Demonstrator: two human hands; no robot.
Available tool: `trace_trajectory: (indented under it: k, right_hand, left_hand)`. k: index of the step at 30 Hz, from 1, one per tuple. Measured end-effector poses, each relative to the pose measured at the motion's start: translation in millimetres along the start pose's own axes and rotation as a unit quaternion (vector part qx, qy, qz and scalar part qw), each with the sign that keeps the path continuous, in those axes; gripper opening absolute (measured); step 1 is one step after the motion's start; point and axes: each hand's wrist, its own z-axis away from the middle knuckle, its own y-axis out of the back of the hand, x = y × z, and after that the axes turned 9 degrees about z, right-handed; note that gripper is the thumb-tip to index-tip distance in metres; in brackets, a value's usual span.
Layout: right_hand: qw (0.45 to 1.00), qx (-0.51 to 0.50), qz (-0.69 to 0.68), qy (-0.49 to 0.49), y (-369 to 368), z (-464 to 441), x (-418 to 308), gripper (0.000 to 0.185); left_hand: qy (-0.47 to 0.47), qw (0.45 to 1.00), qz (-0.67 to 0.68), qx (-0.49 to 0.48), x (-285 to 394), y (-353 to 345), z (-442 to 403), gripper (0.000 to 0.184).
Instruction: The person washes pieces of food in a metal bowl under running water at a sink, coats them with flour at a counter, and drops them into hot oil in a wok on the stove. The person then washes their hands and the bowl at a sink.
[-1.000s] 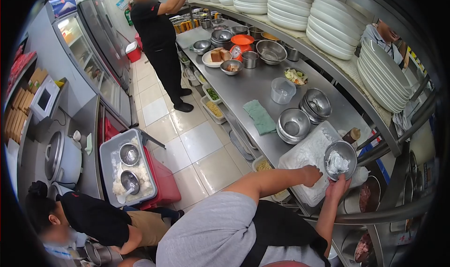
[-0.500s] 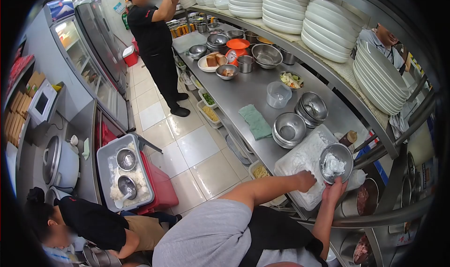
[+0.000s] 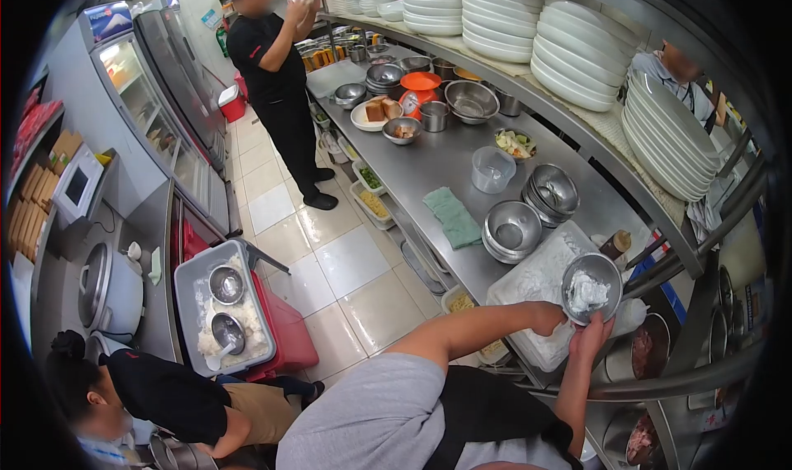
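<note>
My right hand (image 3: pixel 589 338) grips the lower rim of a metal bowl (image 3: pixel 608 265). White, powder-covered pieces (image 3: pixel 587 291) lie in the bowl, which is tilted toward me. Close to the bowl's left side, my left hand (image 3: pixel 546 316) is closed with its fingers curled. Whatever those fingers may hold is hidden. Below both hands stands a whitish tub (image 3: pixel 516 287) with white powder in it. Stacked metal bowls (image 3: pixel 513 225) stand just beyond the tub, and a brown-filled bottle (image 3: pixel 615 245) is at its far right corner.
A green cloth (image 3: pixel 453 217) and a clear plastic container (image 3: pixel 493 170) lie on the steel counter (image 3: pixel 404 181). Stacks of white plates (image 3: pixel 577 53) fill the shelf above. One co-worker (image 3: pixel 276 82) stands at the far end; another (image 3: pixel 169 392) bends down at lower left.
My left hand has moved slightly right, closer to the bowl. The bowl stays in my right hand. The far co-worker now holds a white round item raised near the head.
</note>
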Motion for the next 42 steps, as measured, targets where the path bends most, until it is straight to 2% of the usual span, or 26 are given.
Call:
trace_trajectory:
  k: [1, 2, 3, 5, 10, 12, 14, 15, 18, 20, 22, 24, 25, 26, 27, 28, 29, 33, 37, 40, 42]
  right_hand:
    - [1.0, -0.011, 0.019, -0.005, 1, 0, -2, 0.06]
    - [1.0, -0.01, 0.017, -0.004, -1, 0, -3, 0.06]
    - [1.0, -0.002, 0.012, -0.004, -4, 2, -4, 0.06]
    - [1.0, 0.008, 0.011, -0.004, -5, 1, -5, 0.06]
    - [1.0, 0.01, 0.016, -0.005, -7, 6, -9, 0.056]
    - [1.0, 0.002, 0.013, -0.001, -1, 2, -5, 0.056]
    - [1.0, -0.004, 0.01, 0.0, 6, -1, 0, 0.055]
    - [1.0, 0.004, 0.006, 0.001, 7, -3, 2, 0.055]
    - [1.0, 0.017, -0.003, 0.001, 7, -5, 5, 0.055]
    - [0.999, 0.031, 0.001, -0.009, 6, -2, 0, 0.055]
    - [0.997, 0.074, -0.012, -0.015, 18, -13, 17, 0.068]
    - [0.998, 0.059, -0.011, 0.017, 20, -15, 23, 0.072]
    - [0.998, 0.051, 0.005, 0.033, 33, -25, 36, 0.073]
    - [0.994, 0.108, 0.026, -0.015, 13, -9, 12, 0.065]
    - [0.999, 0.046, -0.005, 0.014, 18, -14, 16, 0.059]
    - [0.997, 0.068, 0.029, -0.016, 11, -7, 8, 0.053]
    - [0.995, 0.047, 0.08, -0.035, 6, 1, -3, 0.051]
    - [0.992, -0.017, 0.077, -0.102, 2, 8, 4, 0.041]
    - [0.994, -0.01, 0.04, -0.101, 3, 21, 11, 0.04]
    - [0.995, 0.002, 0.039, -0.091, 20, 22, 12, 0.045]
    - [0.996, -0.023, -0.011, -0.084, 27, 26, 12, 0.05]
  left_hand:
    - [0.072, 0.989, -0.098, -0.082, 3, 1, -3, 0.041]
    - [0.143, 0.956, -0.195, -0.164, 4, 3, -4, 0.037]
    - [0.142, 0.956, -0.196, -0.165, 8, 5, -5, 0.037]
    - [0.163, 0.905, -0.276, -0.28, 18, 4, -7, 0.031]
    - [0.154, 0.905, -0.275, -0.287, 34, 7, 4, 0.03]
    - [0.149, 0.953, -0.18, -0.192, 21, 8, 5, 0.037]
    - [0.161, 0.97, -0.117, -0.138, 45, 42, 17, 0.047]
    - [0.164, 0.964, -0.135, -0.16, 43, 45, 20, 0.056]
    - [0.13, 0.961, -0.162, -0.181, 44, 53, 25, 0.055]
    - [0.13, 0.977, -0.12, -0.119, 36, 55, 29, 0.062]
    - [0.13, 0.982, -0.099, -0.094, 22, 56, 35, 0.069]
    - [0.091, 0.991, -0.094, -0.006, -20, 56, 41, 0.074]
    - [0.151, 0.984, -0.089, -0.016, 3, 85, 43, 0.072]
    - [0.206, 0.976, -0.069, -0.009, 34, 115, 44, 0.066]
    - [0.196, 0.977, -0.087, 0.022, 34, 130, 42, 0.059]
    - [0.179, 0.979, -0.1, 0.023, 46, 145, 37, 0.056]
    - [0.167, 0.978, -0.12, 0.032, 60, 152, 31, 0.055]
    - [0.138, 0.983, -0.111, 0.043, 112, 161, 3, 0.053]
    - [0.176, 0.972, -0.089, 0.128, 108, 166, 9, 0.052]
    - [0.207, 0.963, -0.043, 0.165, 66, 150, 36, 0.049]
    - [0.128, 0.962, -0.04, 0.236, 26, 122, 60, 0.046]
